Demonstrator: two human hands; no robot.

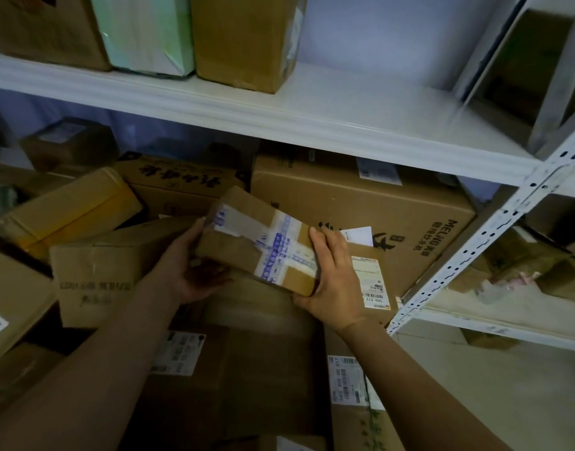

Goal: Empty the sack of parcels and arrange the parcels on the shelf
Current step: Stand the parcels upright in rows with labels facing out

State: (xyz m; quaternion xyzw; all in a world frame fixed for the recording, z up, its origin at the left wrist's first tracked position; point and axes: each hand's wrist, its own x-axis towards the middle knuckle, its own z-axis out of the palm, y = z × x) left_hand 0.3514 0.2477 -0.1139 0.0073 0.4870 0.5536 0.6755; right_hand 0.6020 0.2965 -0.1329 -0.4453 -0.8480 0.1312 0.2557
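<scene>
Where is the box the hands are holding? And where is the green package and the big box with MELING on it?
held box (263, 242), head view, on its taped top.
green package (143, 30), head view, on its front face.
MELING box (344, 196), head view, on its brown top face.

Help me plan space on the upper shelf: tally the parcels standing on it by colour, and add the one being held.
Brown cardboard boxes on the upper shelf: 2
Pale green parcel: 1
Taped brown parcel, held by left hand and right hand: 1
Total: 4
</scene>
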